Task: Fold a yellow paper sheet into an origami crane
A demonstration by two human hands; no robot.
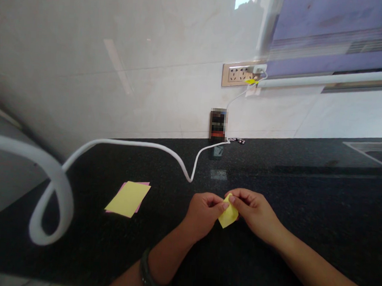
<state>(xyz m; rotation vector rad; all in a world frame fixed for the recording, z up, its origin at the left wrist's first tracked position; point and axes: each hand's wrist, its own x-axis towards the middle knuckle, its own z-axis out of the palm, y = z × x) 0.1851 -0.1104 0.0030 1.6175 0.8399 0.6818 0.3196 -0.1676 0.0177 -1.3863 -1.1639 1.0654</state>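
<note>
A small folded yellow paper (228, 216) is pinched between both my hands just above the black counter (304, 203). My left hand (204, 213) grips its left edge with curled fingers, thumb pressed against the paper. My right hand (254, 210) holds the top right edge between thumb and fingertips. A dark band sits on my left wrist (150, 277).
A yellow sheet (128, 198) lies on a pink sheet at the left. A white cable (138, 144) loops across the counter to a small dark device (218, 125) leaning on the wall, under a socket strip (240, 74). A sink rim (373, 149) shows far right.
</note>
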